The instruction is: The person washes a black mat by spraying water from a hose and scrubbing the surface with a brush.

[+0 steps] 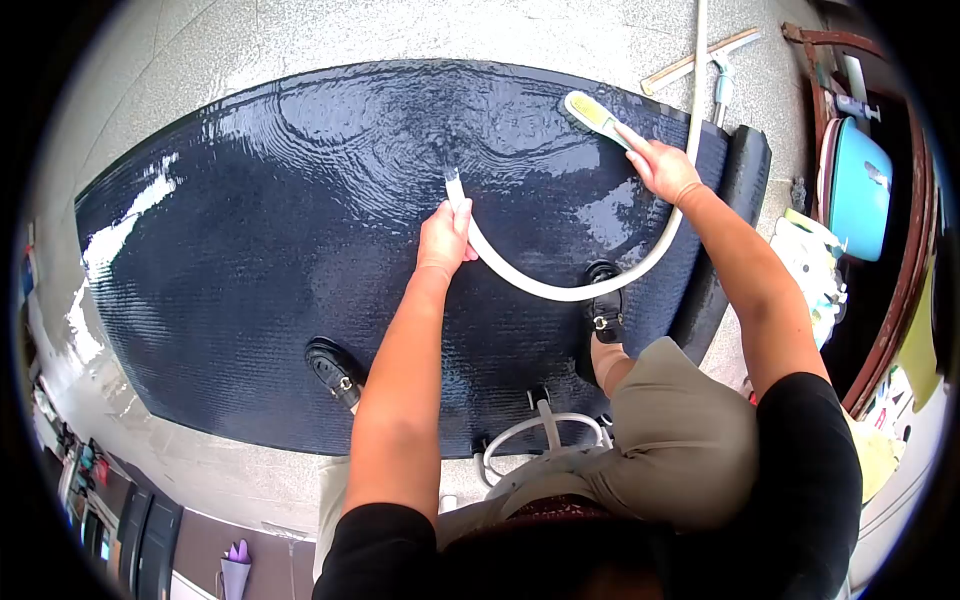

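Observation:
My left hand point(447, 238) is wrapped round a white hose point(560, 291) near its end, and water runs from the tip onto a wet dark ribbed mat point(250, 270). In my right hand point(662, 170) is the handle of a scrub brush point(592, 112) with a pale yellow-green head. The brush head lies over the far right part of the mat, where water ripples. From my left hand the hose curves down, then up past my right hand to the top edge of the view.
A squeegee point(700, 62) lies on the tiled floor beyond the mat. The mat's right end is rolled up point(735, 215). My black shoes point(335, 372) rest on the mat, near a wheeled stool base point(545, 425). A blue basin point(862, 190) stands at the right.

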